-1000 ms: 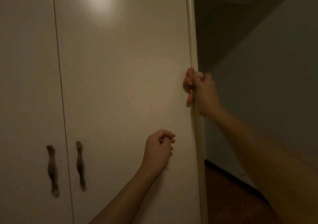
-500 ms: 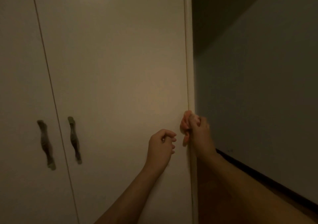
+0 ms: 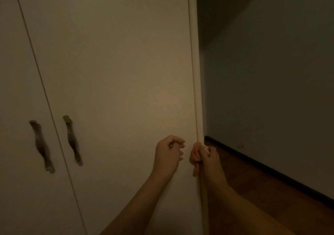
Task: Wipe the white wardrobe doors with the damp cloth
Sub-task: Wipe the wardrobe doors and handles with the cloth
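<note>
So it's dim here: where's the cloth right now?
Head view, lower right of centre: the cloth is bunched in the right hand against the wardrobe's right corner edge, beside the left hand.

You are looking at white wardrobe doors (image 3: pixel 108 72), both sitting closed and flush. The damp cloth (image 3: pixel 194 156), orange and bunched, is pressing against the right door's outer edge, gripped in your right hand (image 3: pixel 208 160).

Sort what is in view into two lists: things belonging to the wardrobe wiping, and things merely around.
Job: cloth, right hand gripping it, wardrobe doors, left hand.
Around: door handles, wooden floor, grey wall, black skirting.
</note>
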